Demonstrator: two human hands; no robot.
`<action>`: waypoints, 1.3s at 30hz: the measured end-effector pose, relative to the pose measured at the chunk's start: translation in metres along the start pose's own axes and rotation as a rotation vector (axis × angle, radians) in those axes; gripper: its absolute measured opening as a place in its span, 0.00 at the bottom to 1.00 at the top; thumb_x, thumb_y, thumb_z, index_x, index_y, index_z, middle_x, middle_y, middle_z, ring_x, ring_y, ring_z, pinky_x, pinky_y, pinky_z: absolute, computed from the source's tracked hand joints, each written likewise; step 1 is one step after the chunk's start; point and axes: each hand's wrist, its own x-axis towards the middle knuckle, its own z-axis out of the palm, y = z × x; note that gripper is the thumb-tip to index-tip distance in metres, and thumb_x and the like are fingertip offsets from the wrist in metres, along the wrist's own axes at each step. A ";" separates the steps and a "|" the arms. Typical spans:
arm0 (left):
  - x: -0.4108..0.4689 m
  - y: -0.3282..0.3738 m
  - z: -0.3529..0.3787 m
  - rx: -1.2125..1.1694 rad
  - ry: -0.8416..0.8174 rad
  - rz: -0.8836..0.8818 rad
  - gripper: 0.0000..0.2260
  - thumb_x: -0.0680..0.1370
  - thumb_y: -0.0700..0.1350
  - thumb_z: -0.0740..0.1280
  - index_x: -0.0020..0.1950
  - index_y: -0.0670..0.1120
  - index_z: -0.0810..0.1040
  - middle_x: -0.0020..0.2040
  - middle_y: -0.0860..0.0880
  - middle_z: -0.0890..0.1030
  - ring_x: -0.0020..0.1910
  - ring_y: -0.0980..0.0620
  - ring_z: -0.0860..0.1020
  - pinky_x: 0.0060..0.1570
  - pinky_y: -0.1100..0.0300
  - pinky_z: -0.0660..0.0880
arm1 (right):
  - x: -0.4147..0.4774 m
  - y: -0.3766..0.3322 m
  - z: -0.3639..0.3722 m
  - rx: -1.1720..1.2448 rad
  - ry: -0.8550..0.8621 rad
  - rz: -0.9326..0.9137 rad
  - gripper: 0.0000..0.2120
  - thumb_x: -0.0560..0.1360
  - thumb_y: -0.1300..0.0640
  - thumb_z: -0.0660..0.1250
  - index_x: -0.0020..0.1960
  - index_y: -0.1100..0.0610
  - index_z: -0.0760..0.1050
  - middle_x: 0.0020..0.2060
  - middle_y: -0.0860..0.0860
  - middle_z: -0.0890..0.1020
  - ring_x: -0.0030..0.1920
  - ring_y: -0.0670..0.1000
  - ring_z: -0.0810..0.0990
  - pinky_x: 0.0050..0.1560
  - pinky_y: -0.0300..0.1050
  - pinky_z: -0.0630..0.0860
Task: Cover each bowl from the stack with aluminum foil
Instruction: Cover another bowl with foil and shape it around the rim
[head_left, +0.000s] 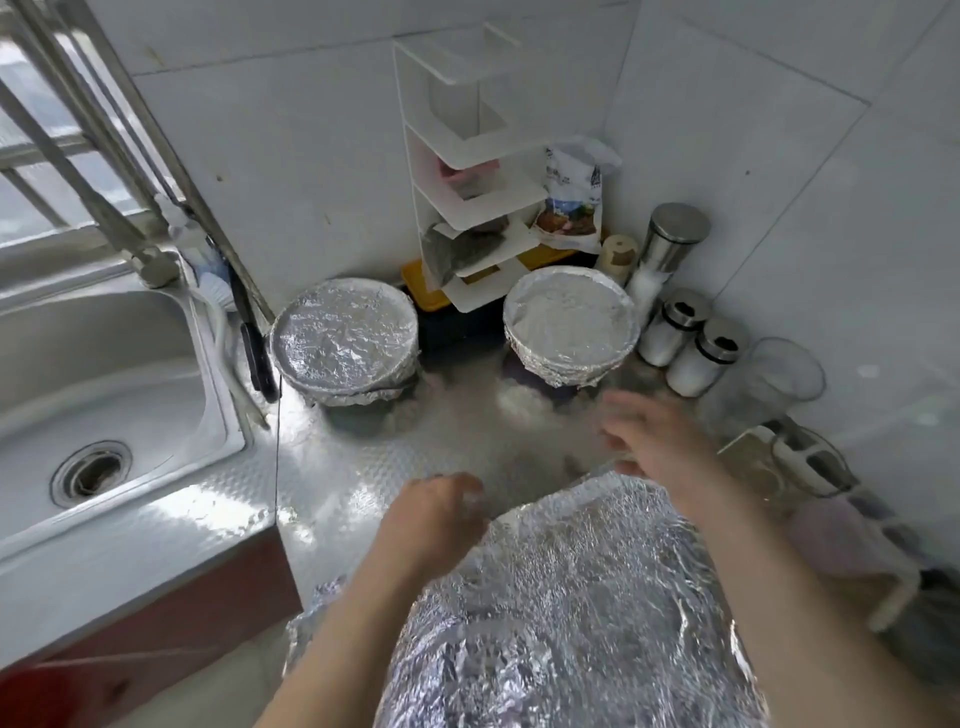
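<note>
Foil sheet (571, 597) lies crinkled in the foreground, near the counter's front edge; whatever sits under it is hidden. Left hand (436, 519) curls at the sheet's far left corner, probably pinching it, though blur leaves that unsure. Right hand (649, 436) hovers open past the far edge. Two foil-covered bowls (345, 340) (571, 325) stand finished at the back. Best to pull the sheet taut, then crimp evenly around the rim. Print on the seasoning packet (571, 197) is unreadable.
</note>
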 end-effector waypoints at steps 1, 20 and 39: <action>-0.012 -0.007 0.005 0.073 -0.034 -0.022 0.21 0.76 0.52 0.71 0.68 0.55 0.74 0.61 0.51 0.79 0.59 0.50 0.77 0.59 0.56 0.75 | -0.011 0.008 0.001 -0.164 -0.046 -0.053 0.19 0.79 0.59 0.63 0.69 0.52 0.71 0.56 0.52 0.80 0.49 0.52 0.79 0.47 0.46 0.73; -0.051 -0.043 -0.005 0.210 0.385 0.019 0.09 0.78 0.39 0.66 0.52 0.53 0.80 0.47 0.53 0.84 0.41 0.52 0.80 0.49 0.53 0.79 | -0.141 0.154 -0.007 -0.726 0.203 0.094 0.42 0.76 0.43 0.65 0.79 0.53 0.44 0.77 0.54 0.57 0.75 0.57 0.58 0.72 0.55 0.62; -0.034 0.017 0.023 0.267 0.494 0.227 0.26 0.75 0.37 0.69 0.71 0.53 0.70 0.73 0.48 0.69 0.73 0.46 0.66 0.75 0.45 0.57 | -0.151 0.169 -0.003 -0.021 0.289 0.222 0.04 0.76 0.60 0.69 0.42 0.59 0.79 0.38 0.54 0.83 0.40 0.54 0.79 0.39 0.44 0.71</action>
